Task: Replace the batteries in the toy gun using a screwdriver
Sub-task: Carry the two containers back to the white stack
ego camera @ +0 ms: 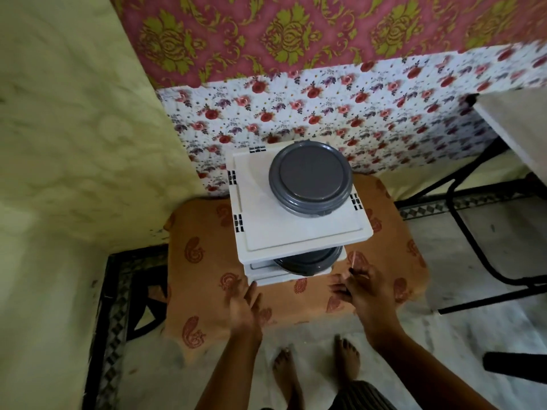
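Observation:
I look down on a white plastic shelf rack standing on an orange paisley cloth. My left hand reaches with straight fingers to the rack's lower left corner, holding nothing. At the rack's lower right, my right hand pinches a thin pale stick-like tool, perhaps a small screwdriver; it is blurred. No toy gun or batteries are in view.
A grey round lidded container sits on the rack's top and another on the shelf below. A yellow wall stands at the left, a floral panel behind. A table with black metal legs is at the right. My bare feet are on the marble floor.

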